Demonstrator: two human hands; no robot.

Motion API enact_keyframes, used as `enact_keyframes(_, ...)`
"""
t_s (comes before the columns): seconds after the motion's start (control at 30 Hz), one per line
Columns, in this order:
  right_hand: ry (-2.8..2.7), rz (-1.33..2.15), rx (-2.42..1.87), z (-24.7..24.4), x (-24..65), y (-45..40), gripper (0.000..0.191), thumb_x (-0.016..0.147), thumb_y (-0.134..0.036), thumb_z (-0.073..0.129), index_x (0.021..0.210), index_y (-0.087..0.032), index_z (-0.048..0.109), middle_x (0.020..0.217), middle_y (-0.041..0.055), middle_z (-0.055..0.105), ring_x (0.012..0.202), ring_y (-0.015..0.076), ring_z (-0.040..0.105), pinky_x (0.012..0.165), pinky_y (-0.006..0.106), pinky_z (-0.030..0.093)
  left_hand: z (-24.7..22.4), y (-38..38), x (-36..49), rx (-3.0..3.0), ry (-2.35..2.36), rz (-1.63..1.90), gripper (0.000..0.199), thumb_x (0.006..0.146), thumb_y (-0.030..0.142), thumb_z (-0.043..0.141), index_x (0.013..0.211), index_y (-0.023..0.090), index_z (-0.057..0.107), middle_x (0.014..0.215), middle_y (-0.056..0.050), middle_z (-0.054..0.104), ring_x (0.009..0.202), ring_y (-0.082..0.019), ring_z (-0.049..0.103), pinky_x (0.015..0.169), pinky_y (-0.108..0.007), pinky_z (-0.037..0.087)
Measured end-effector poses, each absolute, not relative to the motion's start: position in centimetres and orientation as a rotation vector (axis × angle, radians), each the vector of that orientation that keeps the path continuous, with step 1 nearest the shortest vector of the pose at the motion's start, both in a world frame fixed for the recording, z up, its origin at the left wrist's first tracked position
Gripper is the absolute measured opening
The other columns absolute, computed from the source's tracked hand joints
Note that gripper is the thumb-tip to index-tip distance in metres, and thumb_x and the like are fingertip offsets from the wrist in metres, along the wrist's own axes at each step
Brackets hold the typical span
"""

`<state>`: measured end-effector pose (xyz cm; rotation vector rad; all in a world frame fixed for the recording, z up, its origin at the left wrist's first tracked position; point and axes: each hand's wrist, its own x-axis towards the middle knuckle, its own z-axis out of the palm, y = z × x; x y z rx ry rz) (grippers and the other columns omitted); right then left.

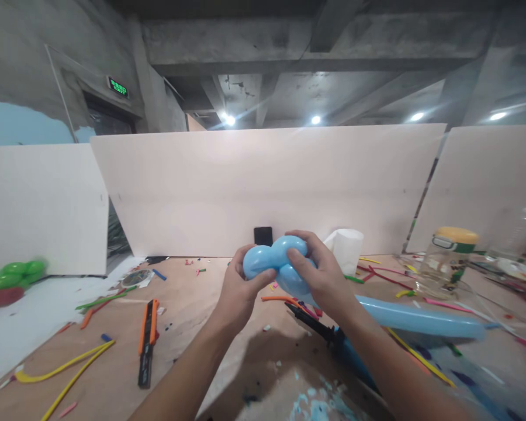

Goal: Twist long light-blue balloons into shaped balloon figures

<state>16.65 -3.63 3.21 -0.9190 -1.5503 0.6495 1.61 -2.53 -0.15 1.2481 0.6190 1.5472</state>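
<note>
Both hands hold a light blue modelling balloon (291, 280) above the table, its near end twisted into round bubbles. My left hand (241, 286) is closed around the left bubble, thumb pressed by the twist. On the other side, my right hand (318, 266) wraps the upper and lower right bubbles, its thumb on top. The balloon's long straight part stretches off to the right beyond my right forearm. Below the right hand lies a black-tipped hand pump (311, 321) with a blue body, partly hidden by the forearm.
An orange-and-black utility knife (148, 345) lies left. Uninflated yellow balloons (65, 365) are nearby. At the back stand a paper roll (348, 248), a black phone-like object (263, 235) and a yellow-lidded bottle (447, 263), before a white board (245, 187). Green balloons (17, 273) sit far left.
</note>
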Motion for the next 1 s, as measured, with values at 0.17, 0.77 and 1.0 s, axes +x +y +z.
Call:
enact_keyframes(0.17, -1.322, 0.887, -0.843, 2.9, 16.5, -2.9, 0.040, 0.079, -0.053, 0.056, 0.102, -0.021, 0.052, 0.086, 0.0035, 0.059, 0.075, 0.0185, 0.056, 0.063, 0.029, 0.045, -0.6, -2.3, 1.7, 1.337, 0.648, 1.609, 0.047, 0.063, 0.022, 0.077, 0.101, 0.024, 0.050, 0.084, 0.004, 0.057, 0.073, -0.010, 0.054, 0.069, -0.022, 0.045)
enact_keyframes(0.77, -1.155, 1.103, -0.813, 2.7, 16.0, -2.8, 0.040, 0.075, -0.051, 0.061, 0.101, -0.021, 0.053, 0.088, 0.0042, 0.060, 0.072, 0.0188, 0.057, 0.061, 0.030, 0.047, 0.0, -3.3, 1.4, 1.706, 0.840, 1.750, 0.034, 0.067, 0.025, 0.074, 0.096, 0.024, 0.055, 0.097, -0.003, 0.061, 0.088, -0.019, 0.058, 0.076, -0.029, 0.046)
enact_keyframes(1.0, -1.316, 0.854, -0.824, 2.8, 15.8, -3.6, 0.044, 0.079, -0.052, 0.057, 0.110, -0.022, 0.050, 0.092, 0.0048, 0.060, 0.078, 0.0186, 0.057, 0.065, 0.029, 0.047, 0.3, -3.1, 1.2, 1.554, 0.889, 1.679, 0.037, 0.070, 0.031, 0.071, 0.098, 0.022, 0.049, 0.084, 0.002, 0.056, 0.073, -0.013, 0.054, 0.064, -0.023, 0.045)
